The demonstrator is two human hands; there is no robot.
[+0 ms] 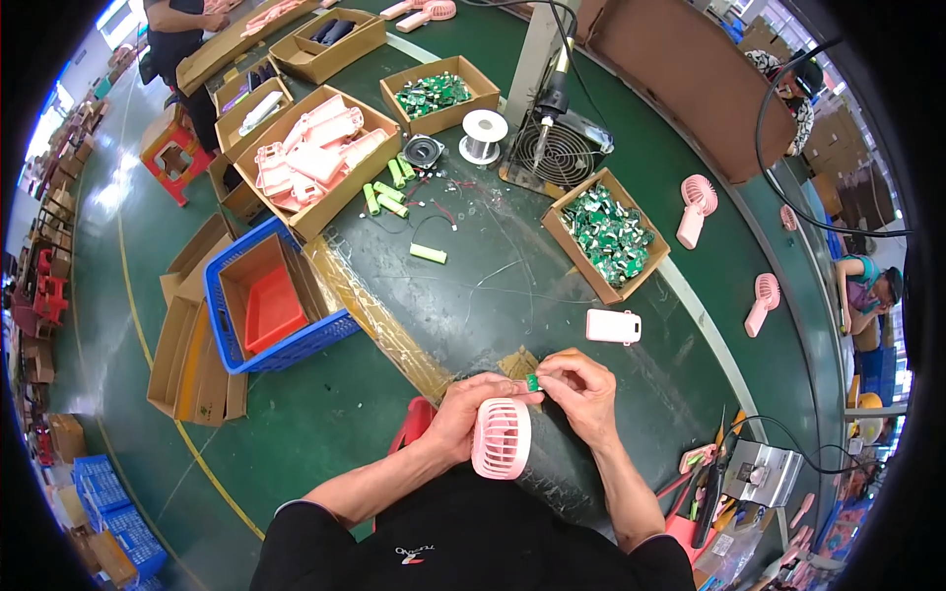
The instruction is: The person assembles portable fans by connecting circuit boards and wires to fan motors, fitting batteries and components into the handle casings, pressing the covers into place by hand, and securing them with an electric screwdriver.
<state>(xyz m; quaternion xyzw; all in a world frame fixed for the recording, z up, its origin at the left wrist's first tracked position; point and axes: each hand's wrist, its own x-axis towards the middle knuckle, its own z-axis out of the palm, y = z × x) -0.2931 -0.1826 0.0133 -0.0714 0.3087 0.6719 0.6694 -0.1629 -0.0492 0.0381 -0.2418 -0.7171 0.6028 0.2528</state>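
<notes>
Single fisheye view, head-worn. The scene is looked down on from above the black shirt, seen at 6 o'clock. Left hand and right hand are framed near, below centre. Workbench is taken in toward 1 o'clock, floor at 9; straight edges are bowed.

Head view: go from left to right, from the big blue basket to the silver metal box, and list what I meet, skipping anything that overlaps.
Big blue basket → left hand → small green board → right hand → upper-right pink fan → silver metal box.
</notes>
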